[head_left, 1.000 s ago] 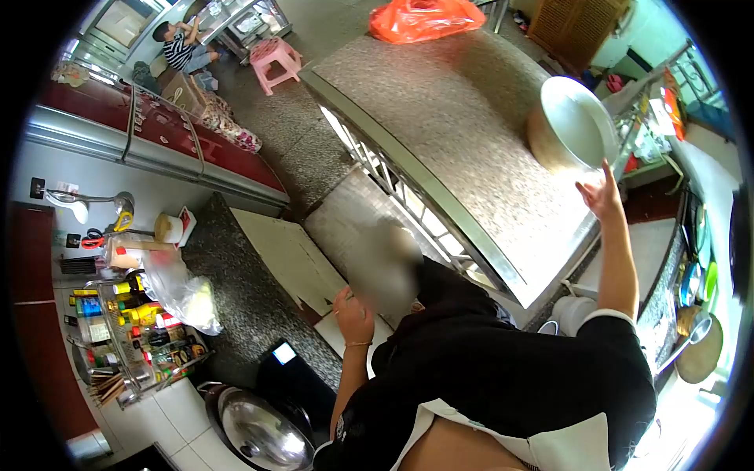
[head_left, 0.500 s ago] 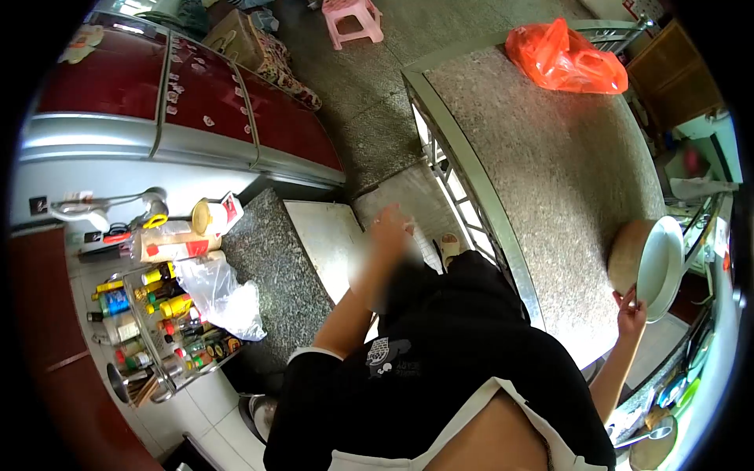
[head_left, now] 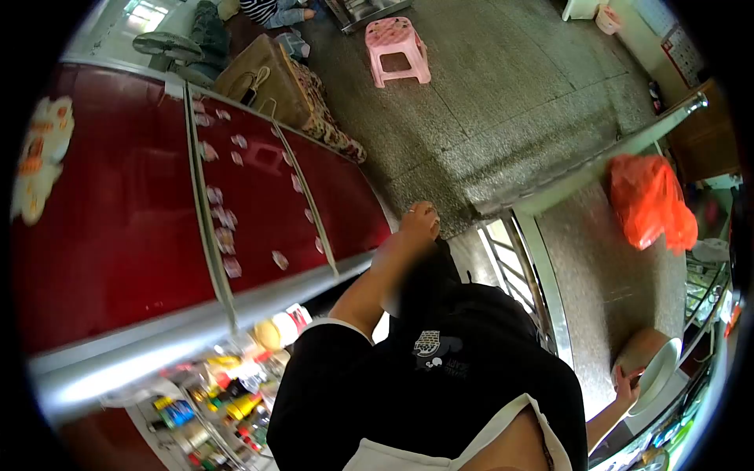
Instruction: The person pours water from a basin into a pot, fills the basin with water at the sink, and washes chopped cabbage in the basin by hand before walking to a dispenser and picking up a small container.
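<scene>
My right hand [head_left: 627, 386] grips the near rim of a wide, deep pot [head_left: 638, 351], which is tilted so its pale inside faces right. A small dark part shows by the fingers; I cannot make out whether it is a handle. The pot is beside the speckled stone counter [head_left: 585, 275]. In front of my body, my left hand [head_left: 422, 220] hangs with loosely bent fingers and nothing visible in them. It is nearest to the red refrigerator [head_left: 267, 188] on the left, apart from it.
A red plastic bag [head_left: 650, 200] sits on the counter's far end. Ahead on the stone floor [head_left: 479, 118] stands a pink stool [head_left: 397, 51]. Bottles [head_left: 243, 404] crowd a rack at lower left. Another person's striped sleeve [head_left: 259, 9] shows at the top, near a fan [head_left: 167, 45].
My view has moved forward and turned, bringing the refrigerator, stool and floor closer. The pot stays in my right hand. My left hand has moved forward, nearer the refrigerator's end.
</scene>
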The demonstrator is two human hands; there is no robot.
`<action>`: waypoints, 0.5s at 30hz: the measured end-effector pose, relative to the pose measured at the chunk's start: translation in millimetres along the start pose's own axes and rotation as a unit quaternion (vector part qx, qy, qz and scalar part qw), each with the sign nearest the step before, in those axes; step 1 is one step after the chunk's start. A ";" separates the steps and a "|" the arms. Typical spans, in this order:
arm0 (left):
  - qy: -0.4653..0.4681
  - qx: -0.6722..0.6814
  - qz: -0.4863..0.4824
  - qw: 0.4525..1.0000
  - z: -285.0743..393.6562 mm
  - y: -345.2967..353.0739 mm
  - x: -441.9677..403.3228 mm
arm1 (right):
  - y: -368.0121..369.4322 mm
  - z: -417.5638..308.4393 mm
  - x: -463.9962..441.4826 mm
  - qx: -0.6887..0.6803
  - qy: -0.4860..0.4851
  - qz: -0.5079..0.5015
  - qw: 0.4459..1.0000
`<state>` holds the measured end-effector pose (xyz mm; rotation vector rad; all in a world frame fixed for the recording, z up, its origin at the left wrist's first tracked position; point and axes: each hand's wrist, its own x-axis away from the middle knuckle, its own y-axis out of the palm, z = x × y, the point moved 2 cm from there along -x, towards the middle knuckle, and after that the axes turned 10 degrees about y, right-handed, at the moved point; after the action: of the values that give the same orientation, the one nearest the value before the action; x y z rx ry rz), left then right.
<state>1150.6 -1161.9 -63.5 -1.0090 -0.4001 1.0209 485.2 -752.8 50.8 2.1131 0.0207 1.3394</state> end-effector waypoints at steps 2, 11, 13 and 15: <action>-0.030 -0.021 -0.055 0.998 -56.4 -35.0 -34.1 | 12.3 22.4 2.4 -0.046 0.009 -0.009 0.999; -0.029 -0.046 -0.070 0.996 -188.8 -111.6 -182.4 | 35.0 159.8 31.8 -0.192 -0.026 0.045 0.980; 0.010 -0.022 -0.044 0.999 -189.5 -105.7 -222.0 | 36.1 185.9 43.6 -0.254 -0.031 0.050 0.965; 0.131 0.036 0.037 0.990 -173.7 -106.5 -286.8 | 38.6 211.1 45.3 -0.295 -0.041 0.055 0.953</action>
<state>1182.1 -1509.1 -17.0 -1.0823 -0.1091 0.9463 668.3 -873.5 46.9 1.6696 -0.4794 1.1350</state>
